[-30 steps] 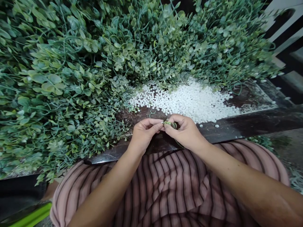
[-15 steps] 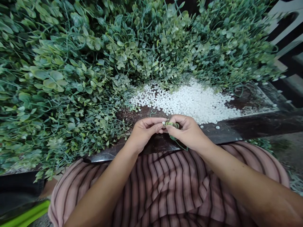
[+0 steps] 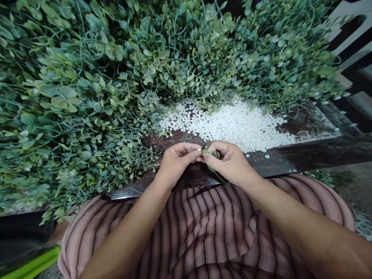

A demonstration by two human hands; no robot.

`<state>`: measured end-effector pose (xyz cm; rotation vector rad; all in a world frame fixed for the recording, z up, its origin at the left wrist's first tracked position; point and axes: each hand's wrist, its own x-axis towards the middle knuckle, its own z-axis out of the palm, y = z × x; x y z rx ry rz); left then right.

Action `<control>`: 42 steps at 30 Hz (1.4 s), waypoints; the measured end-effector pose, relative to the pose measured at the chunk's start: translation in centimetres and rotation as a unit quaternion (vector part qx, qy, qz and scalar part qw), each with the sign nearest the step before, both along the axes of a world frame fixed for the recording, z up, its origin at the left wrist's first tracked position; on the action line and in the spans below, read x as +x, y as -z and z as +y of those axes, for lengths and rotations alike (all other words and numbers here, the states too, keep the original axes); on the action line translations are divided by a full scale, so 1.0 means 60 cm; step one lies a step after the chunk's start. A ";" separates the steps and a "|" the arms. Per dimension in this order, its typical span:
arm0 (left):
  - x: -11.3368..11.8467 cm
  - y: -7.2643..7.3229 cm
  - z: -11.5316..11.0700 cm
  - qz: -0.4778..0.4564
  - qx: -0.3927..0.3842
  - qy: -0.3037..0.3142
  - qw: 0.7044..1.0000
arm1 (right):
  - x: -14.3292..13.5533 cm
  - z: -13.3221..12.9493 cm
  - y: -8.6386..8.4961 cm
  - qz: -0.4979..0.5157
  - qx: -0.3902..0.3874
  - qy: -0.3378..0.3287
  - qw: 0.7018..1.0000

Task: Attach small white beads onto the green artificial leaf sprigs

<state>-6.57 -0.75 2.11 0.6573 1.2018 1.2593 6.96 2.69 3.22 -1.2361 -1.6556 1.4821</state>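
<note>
My left hand is closed in a pinch, with a small white bead at its fingertips. Between finger and thumb, my right hand grips a green leafy sprig, whose thin stem trails down toward my lap. The fingertips of both hands nearly meet at the tip of the sprig, and they partly hide it. Just beyond my hands lies a spread pile of small white beads on a dark wooden table.
A large mass of green artificial foliage covers the left and back of the table. Loose beads lie near the front edge on the right. Striped cloth covers my lap. A bright green object shows at the lower left.
My left fingertips have drawn back slightly to the left from the sprig, and the bead has moved with them. My right hand stays almost where it was.
</note>
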 end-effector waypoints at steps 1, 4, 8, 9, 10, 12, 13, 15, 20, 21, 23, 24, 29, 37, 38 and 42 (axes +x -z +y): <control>0.001 -0.001 -0.001 0.003 0.000 0.000 1.000 | 0.000 0.000 0.000 -0.002 0.001 0.000 1.000; 0.003 -0.004 -0.002 0.011 0.000 0.003 1.000 | 0.001 0.001 0.002 -0.006 0.003 0.000 1.000; 0.004 -0.007 -0.003 0.016 -0.004 -0.001 1.000 | 0.002 0.001 0.003 0.000 -0.003 0.003 1.000; 0.004 -0.007 -0.003 0.016 -0.005 -0.002 1.000 | 0.002 0.001 0.003 0.001 -0.006 0.003 1.000; 0.003 -0.006 -0.003 0.017 -0.006 -0.005 1.000 | 0.001 0.000 0.003 0.002 -0.008 0.004 1.000; 0.003 -0.005 -0.003 0.016 -0.006 -0.009 1.000 | 0.001 0.000 0.003 0.003 -0.009 0.005 1.000; 0.002 -0.004 -0.003 0.015 -0.006 -0.010 1.000 | 0.000 0.000 0.003 0.003 -0.009 0.005 1.000; 0.003 -0.003 -0.002 0.013 -0.008 -0.012 1.000 | 0.000 0.000 0.002 0.002 -0.007 0.007 1.000; 0.006 -0.005 -0.003 0.013 -0.010 -0.025 1.000 | 0.000 0.001 -0.001 -0.021 0.005 0.014 1.000; 0.007 -0.005 -0.004 0.014 -0.009 -0.029 0.999 | 0.000 0.001 -0.001 -0.025 0.010 0.016 1.000; 0.007 -0.006 -0.005 0.016 -0.008 -0.032 0.999 | 0.000 0.001 0.000 -0.030 0.016 0.019 0.999; 0.008 -0.006 -0.006 0.017 -0.010 -0.032 0.999 | 0.000 0.001 0.001 -0.030 0.018 0.020 0.999; 0.008 -0.006 -0.006 0.022 -0.029 -0.031 0.999 | 0.000 0.002 0.003 -0.038 0.026 0.019 0.999; 0.004 -0.001 -0.004 0.023 -0.026 -0.016 0.999 | 0.001 0.002 -0.001 -0.046 0.047 0.009 0.998; 0.004 0.000 -0.004 0.025 -0.024 -0.014 0.999 | 0.001 0.002 -0.002 -0.046 0.044 0.006 0.998; 0.005 -0.002 -0.003 0.026 -0.011 -0.014 0.999 | 0.002 0.002 -0.003 -0.037 0.022 0.002 0.999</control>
